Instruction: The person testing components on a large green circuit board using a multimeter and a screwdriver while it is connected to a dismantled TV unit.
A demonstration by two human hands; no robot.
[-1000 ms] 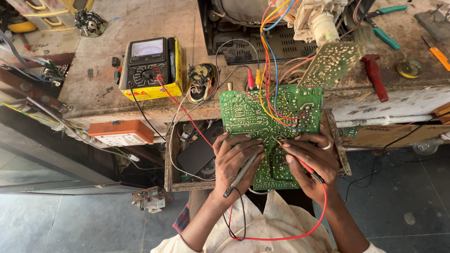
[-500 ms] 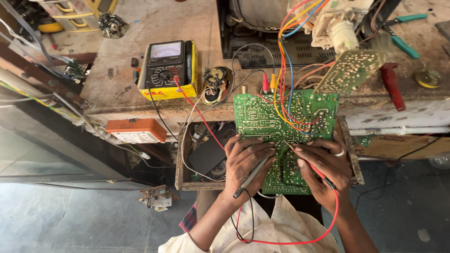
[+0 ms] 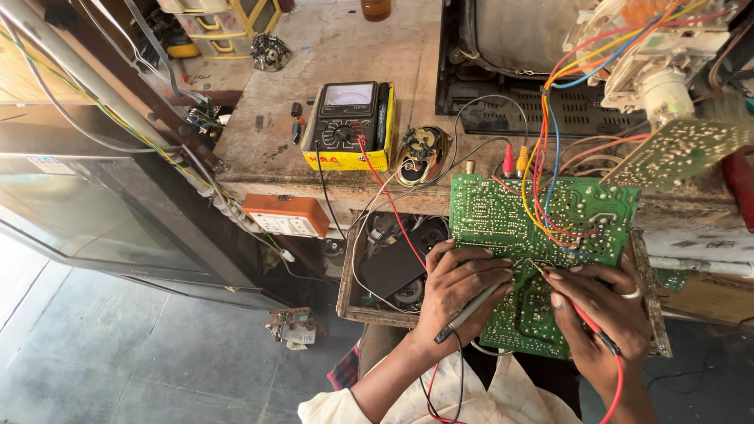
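A green circuit board [image 3: 503, 212] lies solder side up over the open drawer, its far edge at the workbench edge. My left hand [image 3: 455, 290] rests on its near left part and grips a black test probe [image 3: 471, 310] whose tip touches the board. My right hand [image 3: 601, 310], with a ring on one finger, grips a red test probe [image 3: 585, 318] pointed at the board's middle. Red and black leads run back to the yellow-cased analogue multimeter [image 3: 349, 126] on the bench. Coloured wires [image 3: 546, 157] rise from the board toward the television chassis.
A second small green board [image 3: 679, 153] hangs at the right. An open television back [image 3: 510, 86] stands behind. A small speaker [image 3: 420, 153] sits beside the meter. An orange switch box [image 3: 287, 216] hangs at the bench edge. The wooden drawer [image 3: 349, 267] holds loose parts.
The view has shifted right and closer to the bench. Both hands stay on the board with their probes, the probe tips moving only slightly.
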